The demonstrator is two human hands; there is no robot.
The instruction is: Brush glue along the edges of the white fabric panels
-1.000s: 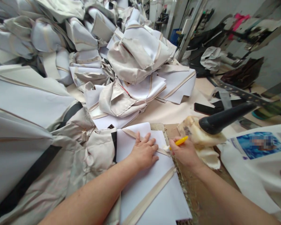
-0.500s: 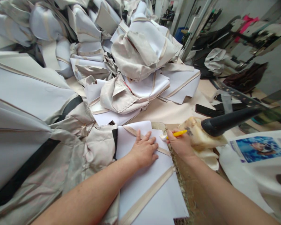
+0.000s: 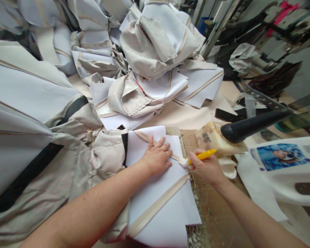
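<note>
Left hand: your left hand (image 3: 157, 159) lies flat — fingers spread — on the white panel (image 3: 162, 203).
Right hand: your right hand (image 3: 206, 168) grips the yellow brush (image 3: 199, 156) at the panel's right edge.

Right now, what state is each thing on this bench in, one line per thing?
Left hand: flat, palm down on the white panel.
Right hand: closed around the yellow brush.
Yellow brush: held, tip at the panel's edge.
White panel: lying flat, pinned.
Fabric pile: heaped, crumpled.
Black handle: untouched.
</note>
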